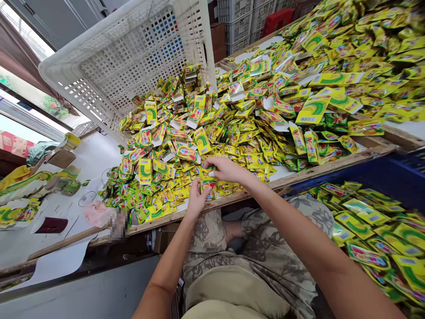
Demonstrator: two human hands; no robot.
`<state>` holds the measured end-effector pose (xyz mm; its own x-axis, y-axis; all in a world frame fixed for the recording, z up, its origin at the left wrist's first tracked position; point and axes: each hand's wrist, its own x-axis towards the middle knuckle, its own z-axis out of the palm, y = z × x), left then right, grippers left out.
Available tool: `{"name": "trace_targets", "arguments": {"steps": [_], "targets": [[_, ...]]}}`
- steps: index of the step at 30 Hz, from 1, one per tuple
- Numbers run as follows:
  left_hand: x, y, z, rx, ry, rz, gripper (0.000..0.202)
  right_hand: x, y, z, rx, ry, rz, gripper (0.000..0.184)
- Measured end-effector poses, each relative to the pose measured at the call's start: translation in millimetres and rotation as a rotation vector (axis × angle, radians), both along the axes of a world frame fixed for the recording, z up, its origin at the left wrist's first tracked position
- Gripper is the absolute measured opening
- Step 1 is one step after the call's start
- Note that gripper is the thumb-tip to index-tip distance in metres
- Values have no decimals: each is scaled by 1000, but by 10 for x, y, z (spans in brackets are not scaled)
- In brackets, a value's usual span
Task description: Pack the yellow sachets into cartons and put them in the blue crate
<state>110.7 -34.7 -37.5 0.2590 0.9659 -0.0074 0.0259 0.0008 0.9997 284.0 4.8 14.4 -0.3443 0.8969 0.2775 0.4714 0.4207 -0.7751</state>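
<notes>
A: Where is the piece being worked on?

B: Between the person's two hands, just above the wooden rail along the near edge of the worktop. It's a small yellow fruit-printed pack; the fingers cover too much of it to tell carton from sachet.

A: And the grip on each side?

B: The left hand has its thumb and fingers clamped on the lower part. The right hand pinches the upper part, fingertips curled in.

A: Which step would you call this?

B: Two-handed handling of a single pack, I'd judge. Whether an end flap is being worked, I can't tell.

A: What does the next move call for?

B: One hand steadying the pack while the other shifts its fingers, I'd say, without crushing the card or film.

A: What lies around them?

B: Loose yellow cartons and green sachets, heaped before a tipped white plastic basket whose mouth faces the person. To the right, below the rail, a blue crate holds more yellow packs.
</notes>
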Motion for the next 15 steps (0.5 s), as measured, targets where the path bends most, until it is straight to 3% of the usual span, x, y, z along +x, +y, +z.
{"name": "trace_targets", "arguments": {"steps": [8,15], "targets": [[-10,-5,-20,10,-20,-49,45,6,-36,63,69,-246,10,33],[-32,8,-31,33,-22,-98,43,-4,-75,86,99,-336,-29,28]]}}
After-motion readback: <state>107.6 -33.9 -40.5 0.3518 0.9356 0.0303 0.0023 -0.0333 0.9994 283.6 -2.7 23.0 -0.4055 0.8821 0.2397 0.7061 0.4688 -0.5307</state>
